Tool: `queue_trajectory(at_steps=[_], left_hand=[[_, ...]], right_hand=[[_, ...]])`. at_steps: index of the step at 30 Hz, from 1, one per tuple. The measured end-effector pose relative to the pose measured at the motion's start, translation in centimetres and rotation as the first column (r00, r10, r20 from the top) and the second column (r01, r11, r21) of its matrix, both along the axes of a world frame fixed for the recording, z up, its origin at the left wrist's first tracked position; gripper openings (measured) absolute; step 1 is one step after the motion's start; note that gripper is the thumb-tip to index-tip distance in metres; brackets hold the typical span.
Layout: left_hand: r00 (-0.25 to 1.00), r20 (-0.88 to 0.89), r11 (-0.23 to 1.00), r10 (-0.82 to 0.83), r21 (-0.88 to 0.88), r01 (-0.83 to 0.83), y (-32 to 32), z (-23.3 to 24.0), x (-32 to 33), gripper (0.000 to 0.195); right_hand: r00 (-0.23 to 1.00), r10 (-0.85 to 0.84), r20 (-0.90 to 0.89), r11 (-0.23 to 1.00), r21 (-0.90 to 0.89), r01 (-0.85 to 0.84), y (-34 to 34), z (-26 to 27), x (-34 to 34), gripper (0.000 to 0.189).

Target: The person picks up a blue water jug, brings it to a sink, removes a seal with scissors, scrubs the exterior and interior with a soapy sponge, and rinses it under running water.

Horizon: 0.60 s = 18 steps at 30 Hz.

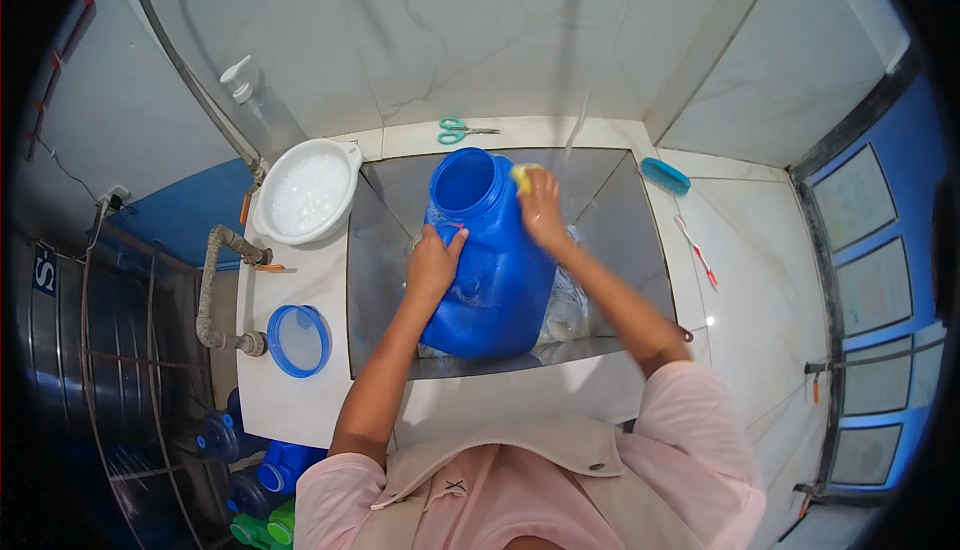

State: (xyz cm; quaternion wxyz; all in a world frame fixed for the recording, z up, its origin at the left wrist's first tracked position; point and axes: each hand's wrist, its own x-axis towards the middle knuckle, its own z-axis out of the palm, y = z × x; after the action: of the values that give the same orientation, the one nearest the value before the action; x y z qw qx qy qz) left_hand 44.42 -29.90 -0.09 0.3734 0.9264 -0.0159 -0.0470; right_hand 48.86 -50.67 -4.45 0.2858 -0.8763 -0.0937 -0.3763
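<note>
A large blue plastic jug (495,287) stands tilted in the grey sink basin (379,265), its wide round mouth uncapped. My left hand (435,265) grips the jug below the neck on its left side. At the jug's upper right shoulder, my right hand (544,208) presses a yellow sponge (525,175) against the plastic; the fingers cover part of the sponge. Some suds streak the jug's front. Behind my right hand, a thin stream of water (579,126) falls into the basin. A blue screw lid (298,341) lies on the counter at the left.
A white basin of suds (307,191) and a pump bottle (259,103) stand at the back left. Green-handled scissors (465,130) lie on the rear ledge. A blue brush (665,175) and a toothbrush (697,253) rest at the right. Pipework (217,280) juts out at the left.
</note>
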Motion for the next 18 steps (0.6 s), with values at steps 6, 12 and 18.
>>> queue_trajectory(at_steps=[6, 12, 18], left_hand=[[0.999, 0.01, 0.997, 0.045, -0.068, -0.044, -0.9, 0.6, 0.3, 0.05], [0.995, 0.015, 0.992, 0.094, -0.089, -0.092, -0.1, -0.1, 1.0, 0.048], [0.982, 0.189, 0.999, 0.011, 0.046, -0.02, -2.0, -0.5, 1.2, 0.051]], right_hand=[[0.97, 0.155, -0.187, 0.966, -0.175, -0.188, 4.3, 3.4, -2.2, 0.023], [0.929, 0.359, -0.091, 0.902, -0.222, -0.37, 4.6, 2.7, -3.6, 0.025], [0.504, 0.568, -0.651, 0.622, -0.063, -0.781, 6.1, 0.8, -4.0, 0.032]])
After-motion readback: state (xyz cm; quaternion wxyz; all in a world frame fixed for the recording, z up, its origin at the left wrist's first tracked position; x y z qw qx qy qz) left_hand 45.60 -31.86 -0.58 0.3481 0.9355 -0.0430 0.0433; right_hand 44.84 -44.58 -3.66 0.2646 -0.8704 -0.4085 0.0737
